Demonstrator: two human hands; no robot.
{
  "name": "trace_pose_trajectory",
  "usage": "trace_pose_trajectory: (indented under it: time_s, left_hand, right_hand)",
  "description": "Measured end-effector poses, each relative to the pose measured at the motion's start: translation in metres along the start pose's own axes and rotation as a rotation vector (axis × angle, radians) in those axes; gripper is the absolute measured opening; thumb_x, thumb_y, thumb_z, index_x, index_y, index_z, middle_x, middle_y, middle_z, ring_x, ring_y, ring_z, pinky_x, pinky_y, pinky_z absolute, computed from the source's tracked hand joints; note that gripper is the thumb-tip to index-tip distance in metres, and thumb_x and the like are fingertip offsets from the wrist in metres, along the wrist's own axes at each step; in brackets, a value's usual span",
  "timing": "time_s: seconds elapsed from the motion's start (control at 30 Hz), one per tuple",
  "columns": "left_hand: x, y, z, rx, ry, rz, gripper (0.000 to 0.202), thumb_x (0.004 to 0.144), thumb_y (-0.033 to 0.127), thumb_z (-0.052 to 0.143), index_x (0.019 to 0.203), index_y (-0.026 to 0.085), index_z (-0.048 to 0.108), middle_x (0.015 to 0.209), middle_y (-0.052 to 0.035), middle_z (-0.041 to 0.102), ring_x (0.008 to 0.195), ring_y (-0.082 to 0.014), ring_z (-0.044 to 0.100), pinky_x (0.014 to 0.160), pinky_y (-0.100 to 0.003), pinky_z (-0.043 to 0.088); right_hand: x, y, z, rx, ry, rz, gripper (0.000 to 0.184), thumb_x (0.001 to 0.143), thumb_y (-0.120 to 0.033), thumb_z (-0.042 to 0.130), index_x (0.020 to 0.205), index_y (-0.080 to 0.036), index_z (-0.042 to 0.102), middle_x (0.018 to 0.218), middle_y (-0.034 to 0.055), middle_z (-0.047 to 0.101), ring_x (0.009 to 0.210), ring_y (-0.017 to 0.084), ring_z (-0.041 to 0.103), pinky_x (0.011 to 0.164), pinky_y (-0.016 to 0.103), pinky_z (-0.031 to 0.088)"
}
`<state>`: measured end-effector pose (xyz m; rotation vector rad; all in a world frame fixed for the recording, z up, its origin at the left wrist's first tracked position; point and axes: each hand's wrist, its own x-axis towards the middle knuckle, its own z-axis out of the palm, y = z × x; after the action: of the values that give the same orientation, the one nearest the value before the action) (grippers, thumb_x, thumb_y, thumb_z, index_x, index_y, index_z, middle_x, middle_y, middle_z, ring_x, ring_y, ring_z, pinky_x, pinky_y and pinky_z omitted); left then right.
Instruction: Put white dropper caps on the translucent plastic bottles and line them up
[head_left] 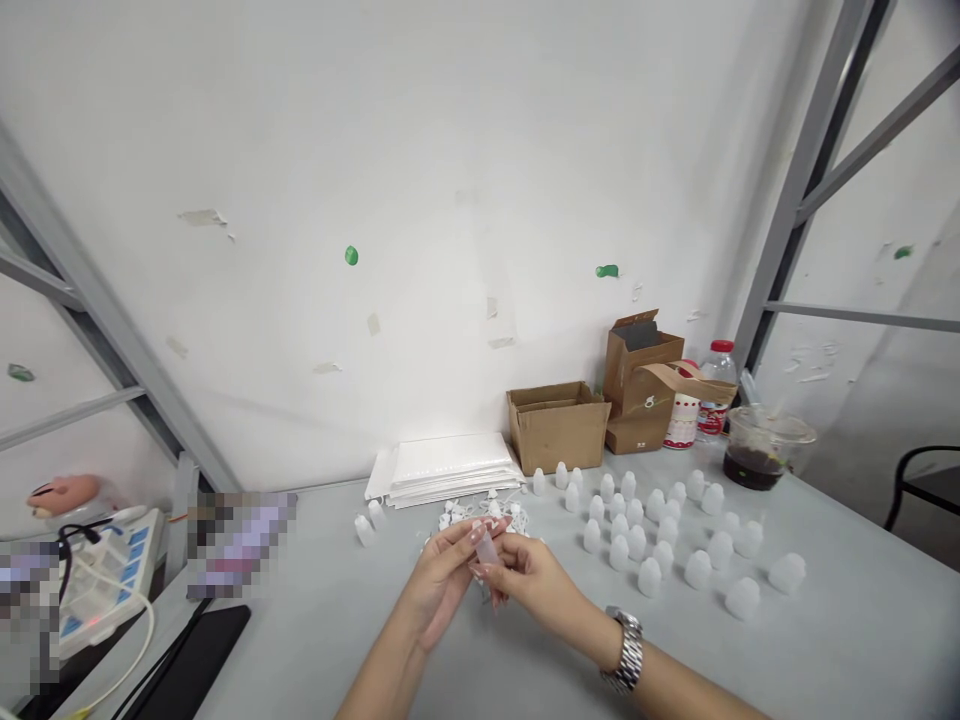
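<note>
Grey table (315,600) under a white wall, and both hands are on one small bottle.
At six o'clock in the view, the left hand (441,585) and the right hand (529,580) meet just above the table, fingertips of both pinching a small clear bottle (486,548) that tilts between them; it looks uncapped, though that's hard to call. At twelve o'clock from the hands lies a heap of small white caps (480,512), with a stack of white packets (450,465) behind it. At three o'clock white bottles (649,540) stand in rows. A cardboard box (559,425) sits at one o'clock by the wall.
</note>
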<state>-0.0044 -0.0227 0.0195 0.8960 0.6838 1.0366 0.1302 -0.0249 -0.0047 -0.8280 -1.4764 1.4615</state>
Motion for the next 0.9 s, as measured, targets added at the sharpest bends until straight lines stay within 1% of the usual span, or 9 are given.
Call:
trace_pose_trajectory:
  time_s: [0.17,0.23,0.33,0.47,0.6,0.7,0.77,0.83,0.9]
  left_hand:
    - [0.002,0.000,-0.003,-0.013,-0.023,-0.030,0.022,0.070,0.025,0.064,0.088,0.012,0.068,0.112,-0.0162,0.061,0.099,-0.0300,0.057,0.069,-0.034,0.047]
    - [0.001,0.001,-0.002,0.013,-0.034,-0.027,0.023,0.071,0.025,0.063,0.090,0.012,0.068,0.112,-0.0159,0.061,0.098,-0.0293,0.057,0.074,-0.034,0.047]
    - [0.001,0.001,-0.001,0.063,-0.024,-0.003,0.025,0.069,0.025,0.065,0.091,0.013,0.069,0.110,-0.0141,0.063,0.104,-0.0272,0.055,0.087,-0.034,0.042]
    - [0.002,-0.002,0.003,0.198,0.077,0.074,0.033,0.065,0.028,0.068,0.094,0.015,0.068,0.107,-0.0115,0.066,0.108,-0.0266,0.053,0.095,-0.036,0.037]
    - [0.003,-0.009,0.010,0.294,0.220,0.184,0.035,0.062,0.032,0.070,0.095,0.018,0.068,0.104,-0.0084,0.067,0.106,-0.0252,0.055,0.096,-0.036,0.037]
    - [0.004,-0.013,0.010,0.319,0.289,0.205,0.035,0.062,0.032,0.069,0.094,0.019,0.069,0.104,-0.0074,0.067,0.106,-0.0249,0.055,0.096,-0.036,0.037]
    - [0.005,-0.014,0.007,0.304,0.327,0.189,0.033,0.062,0.033,0.069,0.092,0.018,0.069,0.101,-0.0081,0.068,0.106,-0.0255,0.055,0.095,-0.037,0.037]
    - [0.006,-0.013,0.002,0.251,0.328,0.178,0.033,0.063,0.034,0.068,0.091,0.017,0.070,0.100,-0.0095,0.069,0.106,-0.0262,0.055,0.095,-0.037,0.037]
    - [0.007,-0.011,-0.001,0.179,0.284,0.169,0.034,0.064,0.036,0.068,0.092,0.016,0.069,0.100,-0.0113,0.068,0.104,-0.0269,0.055,0.095,-0.038,0.037]
  right_hand:
    - [-0.001,-0.002,0.000,-0.216,0.061,0.002,0.024,0.075,-0.039,0.057,0.070,-0.016,0.052,0.053,-0.0045,0.049,0.048,0.010,0.049,0.049,0.023,0.039]
    - [-0.002,-0.001,-0.001,-0.391,0.105,-0.028,0.023,0.077,-0.035,0.055,0.065,-0.017,0.049,0.051,-0.0047,0.048,0.048,0.010,0.047,0.048,0.023,0.036]
    - [-0.005,0.004,0.000,-0.681,0.189,-0.148,0.022,0.079,-0.029,0.052,0.061,-0.018,0.047,0.053,-0.0029,0.049,0.050,0.011,0.046,0.049,0.023,0.034]
    - [-0.006,0.015,0.000,-0.995,0.329,-0.371,0.013,0.084,-0.022,0.045,0.074,-0.017,0.052,0.066,0.0041,0.057,0.061,0.016,0.050,0.058,0.028,0.040]
    - [-0.004,0.022,-0.001,-1.180,0.394,-0.461,0.020,0.087,-0.019,0.038,0.073,-0.016,0.052,0.066,0.0065,0.056,0.063,0.019,0.051,0.060,0.031,0.042]
    - [-0.002,0.023,-0.004,-1.216,0.395,-0.479,0.021,0.087,-0.018,0.038,0.074,-0.015,0.053,0.066,0.0077,0.057,0.064,0.021,0.052,0.061,0.033,0.043]
    - [-0.002,0.019,-0.005,-1.167,0.368,-0.485,0.019,0.086,-0.021,0.041,0.076,-0.015,0.055,0.068,0.0085,0.058,0.067,0.021,0.053,0.062,0.034,0.043]
    - [-0.002,0.013,-0.005,-1.020,0.316,-0.436,0.017,0.085,-0.027,0.046,0.080,-0.015,0.057,0.071,0.0077,0.059,0.068,0.020,0.053,0.062,0.032,0.043]
    - [-0.001,0.005,-0.005,-0.797,0.249,-0.319,0.018,0.084,-0.031,0.049,0.083,-0.016,0.059,0.073,0.0049,0.061,0.067,0.017,0.053,0.062,0.028,0.043]
